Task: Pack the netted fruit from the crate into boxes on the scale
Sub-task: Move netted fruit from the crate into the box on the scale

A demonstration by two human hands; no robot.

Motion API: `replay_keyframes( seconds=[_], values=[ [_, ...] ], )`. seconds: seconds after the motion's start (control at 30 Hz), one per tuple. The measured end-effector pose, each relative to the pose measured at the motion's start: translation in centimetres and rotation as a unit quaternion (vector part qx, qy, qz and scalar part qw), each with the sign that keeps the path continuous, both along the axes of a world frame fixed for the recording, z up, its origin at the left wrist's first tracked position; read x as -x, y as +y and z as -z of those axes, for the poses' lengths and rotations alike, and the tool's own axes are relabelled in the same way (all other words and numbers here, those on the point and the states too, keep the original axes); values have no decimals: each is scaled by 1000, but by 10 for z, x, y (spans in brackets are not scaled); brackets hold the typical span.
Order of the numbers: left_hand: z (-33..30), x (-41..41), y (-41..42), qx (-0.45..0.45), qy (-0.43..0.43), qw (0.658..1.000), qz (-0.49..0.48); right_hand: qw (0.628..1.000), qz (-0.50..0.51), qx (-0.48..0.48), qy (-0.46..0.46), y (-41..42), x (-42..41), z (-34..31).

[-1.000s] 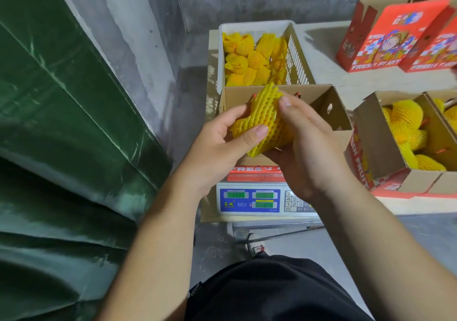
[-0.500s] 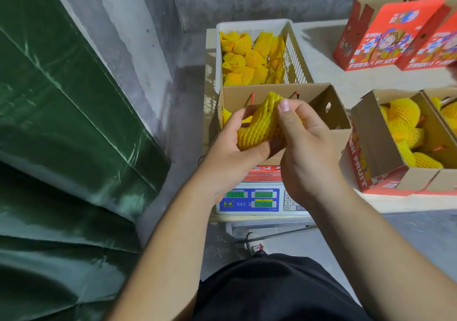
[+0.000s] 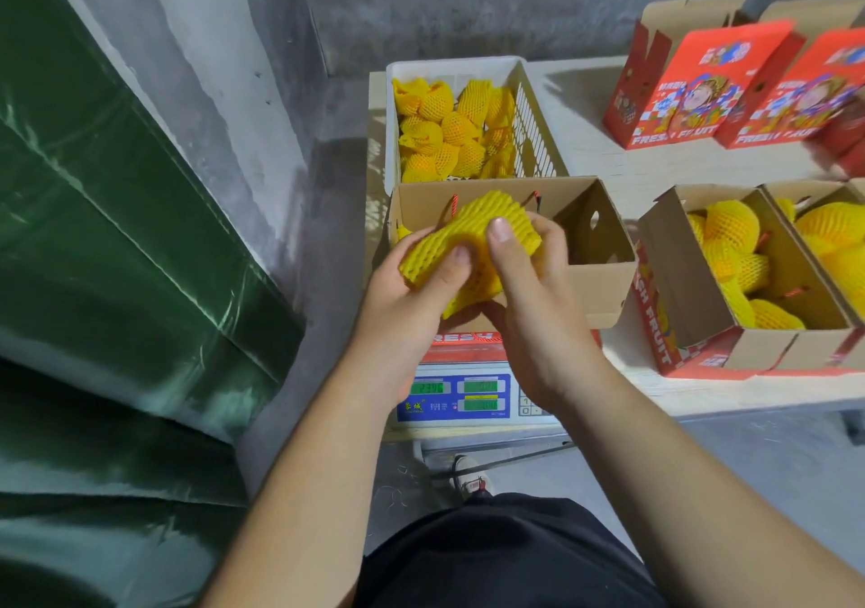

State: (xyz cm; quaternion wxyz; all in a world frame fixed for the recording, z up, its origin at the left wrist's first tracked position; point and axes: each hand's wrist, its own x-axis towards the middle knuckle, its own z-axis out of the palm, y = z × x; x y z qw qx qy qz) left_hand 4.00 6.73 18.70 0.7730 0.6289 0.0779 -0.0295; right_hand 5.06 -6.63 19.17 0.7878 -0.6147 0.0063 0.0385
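— What have the hands got?

— I see both on one netted fruit [image 3: 468, 252], held just above the open box [image 3: 604, 252] that sits on the scale [image 3: 461, 397]. My left hand [image 3: 407, 298] comes in from seven o'clock, palm cupped under the yellow net, thumb pressed over its near face. My right hand [image 3: 529, 298] comes from five o'clock, thumb up on top, fingers curled round the far side. Both grips are closed firmly on it.

— And the forearms?

— Both are bare, converging into a V toward the box.

— Where's the rest of the fruit?

— In the white crate [image 3: 538, 130] at twelve o'clock, touching the box's far wall. At three o'clock a packed box [image 3: 678, 275] stands on the bench [image 3: 608, 163]. The scale's display is blurred; I think it reads a weight, but I can't make it out.
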Motion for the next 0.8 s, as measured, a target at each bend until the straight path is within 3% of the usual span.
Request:
replay_keyframes(
  seconds=[0.1, 0.27, 0.37, 0.43, 0.5, 0.63, 0.8],
  values=[
    [-3, -2, 1, 52, 26, 998, -4, 997, -62, 35, -44, -11, -9, -3],
    [-10, -8, 9, 24, 4, 999, -35, 972, 97, 106, -188, -43, -43, -23],
    [-8, -9, 15, 17, 13, 997, -78, 892, 178, 319, -267, -70, -72, -27],
    [-7, -9, 16, 25, 34, 996, -80, 835, 93, 497, -219, -83, -84, -26],
    [-5, -8, 18, 17, 41, 997, -65, 805, -10, 580, -122, -85, -83, -19],
    [-2, -8, 18, -38, 25, 998, -40, 853, -24, 503, -139, -75, -61, -5],
    [0, -8, 14, -72, 29, 996, -33, 858, -64, 487, -149, -64, -44, 8]
  ],
)
